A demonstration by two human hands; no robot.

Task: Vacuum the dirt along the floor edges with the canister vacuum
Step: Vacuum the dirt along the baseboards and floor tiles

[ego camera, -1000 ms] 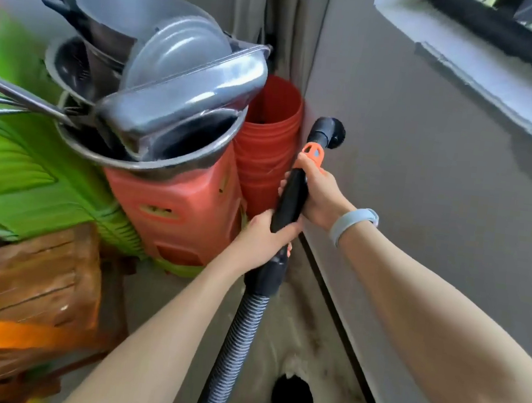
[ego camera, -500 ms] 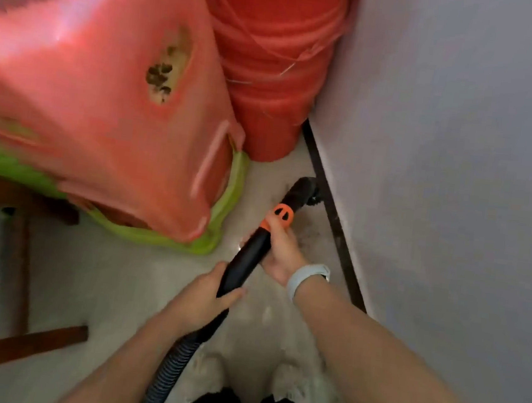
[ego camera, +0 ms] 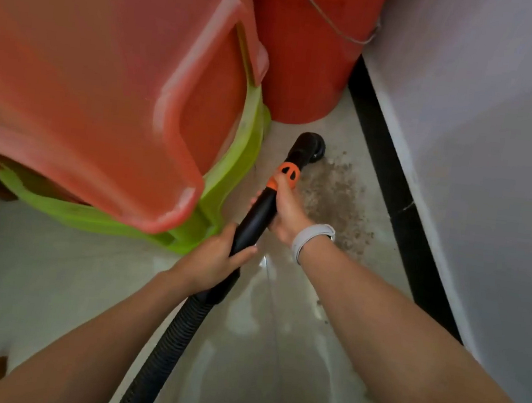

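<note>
Both hands — left point(ego camera: 216, 258), right point(ego camera: 286, 213) — grip wand point(ego camera: 256, 216).

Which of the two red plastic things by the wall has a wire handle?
The round red bucket in the corner, just beyond the vacuum nozzle. A metal wire handle hangs on its side; the big red stool to its left has none.

Single head view, steeply down, near floor point(ego camera: 53, 277)

The nozzle point(ego camera: 310, 143) sits before the bucket point(ego camera: 302, 57), dirt point(ego camera: 334, 195) to its right.
</note>
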